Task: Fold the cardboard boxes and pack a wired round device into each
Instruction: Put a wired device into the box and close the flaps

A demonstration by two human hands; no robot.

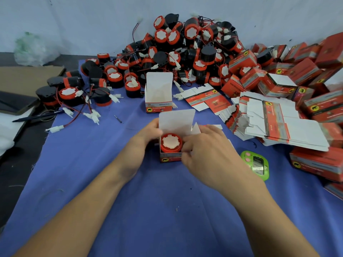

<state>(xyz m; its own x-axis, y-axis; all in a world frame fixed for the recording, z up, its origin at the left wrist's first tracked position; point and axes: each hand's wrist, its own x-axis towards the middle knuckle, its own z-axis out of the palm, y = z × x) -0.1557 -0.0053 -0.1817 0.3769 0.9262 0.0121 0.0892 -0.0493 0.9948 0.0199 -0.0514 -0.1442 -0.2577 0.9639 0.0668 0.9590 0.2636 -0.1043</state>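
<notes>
A pale wall [74, 19] backs a desk spread with a blue cloth [111, 191]. Against the wall lies a big heap of round devices [185, 45], black bodies with red caps, their red and black wires and white plugs trailing out. At the right are closed cartons [306, 71] and a stack of flat blanks [278, 125]. A green timer [257, 164] lies near the right forearm.

Near the middle of the cloth stands the box [176, 123], folded up with its lid flap upright. One wired round device [170, 142] sits inside it, red cap upward, filling the opening. Its wire is out of sight, so I cannot tell whether it is tucked under. The left hand [143, 140] grips the box's left wall, fingers curled round the far side. The right hand [206, 151] holds the right wall, fingers bent and pinching at the near corner, with the small side flap standing just above them.

The step in hand looks like closing: loading seems done. The next move probably calls for folding both side flaps inward over the cap, then bringing the lid down and slipping its tongue behind the front wall, while the left hand steadies the box. A second open box [158, 93] stands empty just behind, ready for the following device.
</notes>
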